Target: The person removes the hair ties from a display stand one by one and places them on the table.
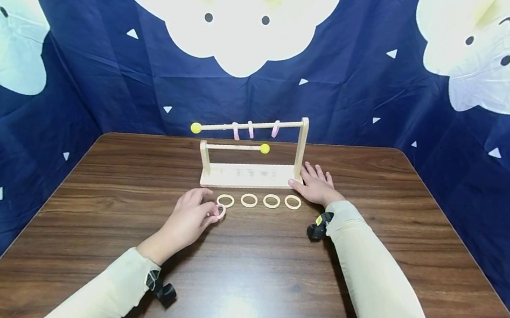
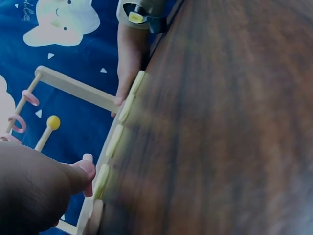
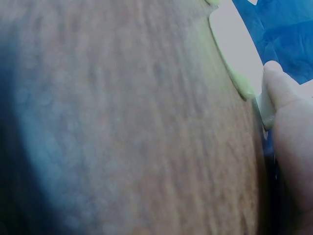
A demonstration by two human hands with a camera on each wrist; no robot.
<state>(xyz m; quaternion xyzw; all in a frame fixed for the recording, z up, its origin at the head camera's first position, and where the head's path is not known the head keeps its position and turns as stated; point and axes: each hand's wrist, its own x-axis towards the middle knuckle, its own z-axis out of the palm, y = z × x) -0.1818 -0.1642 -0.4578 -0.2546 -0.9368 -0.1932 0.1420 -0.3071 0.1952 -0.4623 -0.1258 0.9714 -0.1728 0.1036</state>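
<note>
My left hand (image 1: 188, 218) pinches a small pink ring (image 2: 88, 177) between thumb and finger, low over the table and beside the leftmost of several pale yellow rings (image 1: 249, 200). Those rings lie in a row in front of a wooden ring stand (image 1: 252, 176). At the stand's right end rests my right hand (image 1: 319, 186), fingers spread past the upright and thumb on the base. Three pink rings (image 1: 276, 129) hang on the stand's upper rod, which ends in a yellow ball (image 1: 195, 128). The lower rod (image 1: 234, 147) carries no ring and has its own yellow ball (image 1: 264, 149).
A brown wood-grain table (image 1: 296, 284) lies under everything, the stand near its back edge. Behind it hangs a dark blue cloth (image 1: 355, 108) with white clouds and small triangles. Black wrist straps (image 1: 319, 226) sit on both sleeves.
</note>
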